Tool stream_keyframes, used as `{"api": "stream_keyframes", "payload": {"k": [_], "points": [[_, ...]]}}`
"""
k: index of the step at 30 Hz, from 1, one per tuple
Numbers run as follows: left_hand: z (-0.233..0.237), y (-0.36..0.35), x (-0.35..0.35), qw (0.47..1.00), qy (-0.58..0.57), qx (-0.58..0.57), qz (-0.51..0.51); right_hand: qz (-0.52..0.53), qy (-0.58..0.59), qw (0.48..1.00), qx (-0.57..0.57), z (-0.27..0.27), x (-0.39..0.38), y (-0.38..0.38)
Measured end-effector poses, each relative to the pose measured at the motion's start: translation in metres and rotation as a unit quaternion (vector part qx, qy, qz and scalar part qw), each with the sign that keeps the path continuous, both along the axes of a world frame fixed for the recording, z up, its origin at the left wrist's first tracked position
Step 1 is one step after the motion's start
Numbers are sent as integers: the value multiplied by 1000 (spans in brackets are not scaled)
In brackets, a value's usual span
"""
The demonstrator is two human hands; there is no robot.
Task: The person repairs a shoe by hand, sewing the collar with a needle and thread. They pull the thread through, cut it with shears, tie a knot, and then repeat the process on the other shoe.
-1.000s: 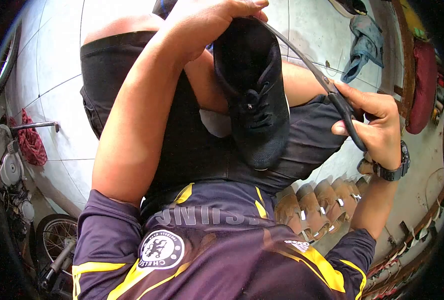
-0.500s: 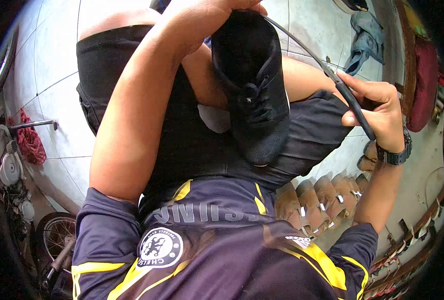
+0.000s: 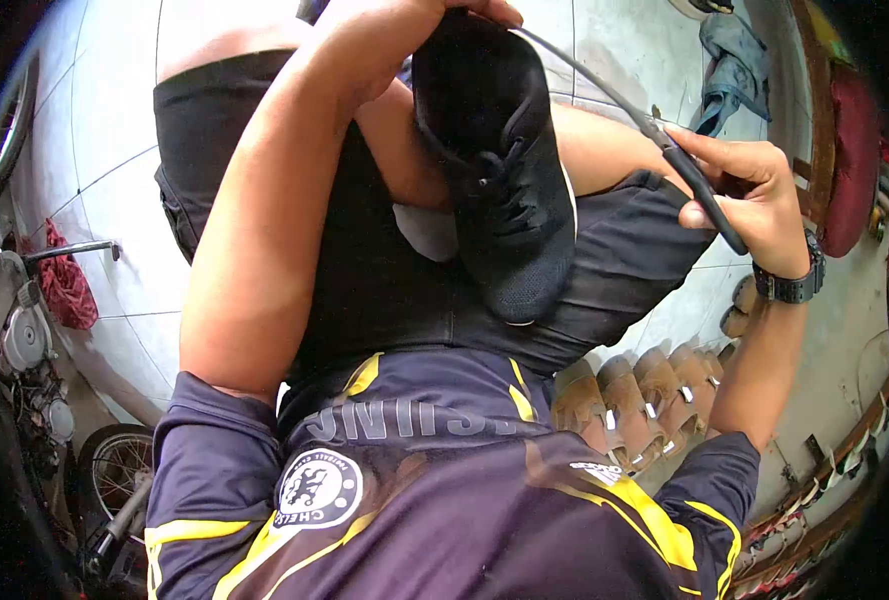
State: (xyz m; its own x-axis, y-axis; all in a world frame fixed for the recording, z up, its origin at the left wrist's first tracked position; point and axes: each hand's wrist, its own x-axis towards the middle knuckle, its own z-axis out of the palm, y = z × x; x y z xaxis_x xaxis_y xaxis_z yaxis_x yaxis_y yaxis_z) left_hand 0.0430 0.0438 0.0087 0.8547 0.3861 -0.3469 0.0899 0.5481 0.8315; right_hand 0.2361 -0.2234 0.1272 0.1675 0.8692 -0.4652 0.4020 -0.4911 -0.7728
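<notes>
A black lace-up shoe [image 3: 509, 215] rests across my lap, toe toward my body and opening facing up. At the top edge of the view, my left hand [image 3: 479, 10] grips its heel end, with part of the hand cut off by the frame. My right hand [image 3: 749, 190], a black watch at its wrist, is closed round the black handle [image 3: 704, 195] of a tool. The tool's long, thin metal shaft [image 3: 594, 80] runs up and left to the shoe's heel, its end right at my left fingertips.
Several brown sandals [image 3: 629, 405] stand in a row on the right. Blue cloth [image 3: 732, 70] lies on the tiled floor [image 3: 114, 240]. Parts of a motorbike [image 3: 29, 335] and a red cloth [image 3: 67, 280] are at left. Shoes line a rack [image 3: 834, 500] at lower right.
The shoe has shifted slightly left and up with my left hand. My right hand and the tool have moved a little up and left too.
</notes>
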Motion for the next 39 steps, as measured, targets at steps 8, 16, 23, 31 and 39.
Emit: {"api": "stream_keyframes", "payload": {"k": [8,16,23,31,39], "points": [[-19,2,0,999,11,52,9,-152,-285,946,-35,-43,63,-60],[3,-7,-5,978,35,186,83,-419,-474,773,-49,-157,23,-223],[36,-12,13,967,-25,244,75,-573,-462,641,-217,-218,-106,-296],[88,-77,22,952,-118,278,55,-456,-485,736,-124,-214,-127,-283],[84,-143,-21,961,-215,174,-21,-461,-250,851,11,-217,-124,-299]]}}
